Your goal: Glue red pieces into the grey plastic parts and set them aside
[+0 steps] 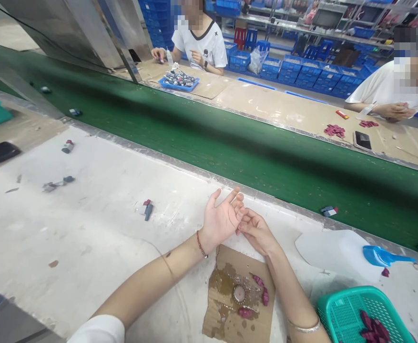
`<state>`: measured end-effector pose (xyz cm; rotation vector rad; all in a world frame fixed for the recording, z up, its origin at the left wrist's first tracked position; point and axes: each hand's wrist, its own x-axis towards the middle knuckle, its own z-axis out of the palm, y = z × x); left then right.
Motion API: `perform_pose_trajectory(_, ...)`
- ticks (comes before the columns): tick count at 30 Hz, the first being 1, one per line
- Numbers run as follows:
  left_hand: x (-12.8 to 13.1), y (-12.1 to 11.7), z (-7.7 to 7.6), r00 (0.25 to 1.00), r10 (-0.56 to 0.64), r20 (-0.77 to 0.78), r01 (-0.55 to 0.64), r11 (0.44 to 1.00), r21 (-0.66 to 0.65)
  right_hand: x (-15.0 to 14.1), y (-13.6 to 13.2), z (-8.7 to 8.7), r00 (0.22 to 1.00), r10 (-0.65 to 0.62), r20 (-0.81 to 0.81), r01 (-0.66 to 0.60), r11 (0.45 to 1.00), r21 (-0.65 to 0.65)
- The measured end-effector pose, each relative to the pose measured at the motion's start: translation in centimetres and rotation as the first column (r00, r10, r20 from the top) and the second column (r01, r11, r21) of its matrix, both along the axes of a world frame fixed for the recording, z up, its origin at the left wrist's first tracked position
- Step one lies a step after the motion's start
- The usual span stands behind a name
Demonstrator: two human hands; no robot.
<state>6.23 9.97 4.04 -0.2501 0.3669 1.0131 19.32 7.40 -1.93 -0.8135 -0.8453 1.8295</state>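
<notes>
Over the white tabletop, my left hand [223, 220] is turned palm up, its fingers apart and loosely bent, and nothing lies in the palm. My right hand [258, 232] meets its outer edge, fingers pinched together by the left fingers; whatever they hold, if anything, is hidden. Below both hands lies a wet, stained piece of cardboard [218, 328]. On it are a bottle cap [239, 294] and several small dark-red pieces [245, 312].
A green perforated basket [332, 309] holds dark-red pieces at lower right, near a white bottle with a blue spout [376, 256]. Small grey-and-red parts [147, 209] lie leftward. Beyond runs a green conveyor belt [194, 136] carrying similar parts; two people sit across it.
</notes>
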Motion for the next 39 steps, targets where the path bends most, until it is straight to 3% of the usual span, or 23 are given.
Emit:
perform_pose_trajectory(9,-0.7,0.3,0.1,0.999,0.029,0.041,-0.028,1.0,-0.002,-0.1,-0.2,0.3,0.997,-0.062,0.034,0.06,0.997,0.05)
perform_pose_trajectory(16,-1.9,1.2,-0.6,0.994,0.077,0.074,-0.084,0.992,0.091,-0.5,-0.6,0.4,0.995,-0.06,0.083,0.051,0.993,0.106)
perform_pose_trajectory(23,-2.3,1.4,-1.4,0.997,0.062,-0.038,-0.055,0.985,0.166,-0.4,-0.6,0.1,0.994,-0.062,0.086,0.05,0.989,0.141)
perform_pose_trajectory(29,-2.5,1.6,-2.0,1.0,0.005,-0.03,0.001,0.978,0.207,-0.5,-0.6,0.1,0.996,-0.051,0.075,0.037,0.982,0.186)
perform_pose_trajectory(39,-2.3,2.0,-3.5,0.996,-0.073,-0.056,0.082,0.98,0.181,-0.6,-0.8,0.3,0.991,-0.031,0.13,-0.002,0.97,0.243)
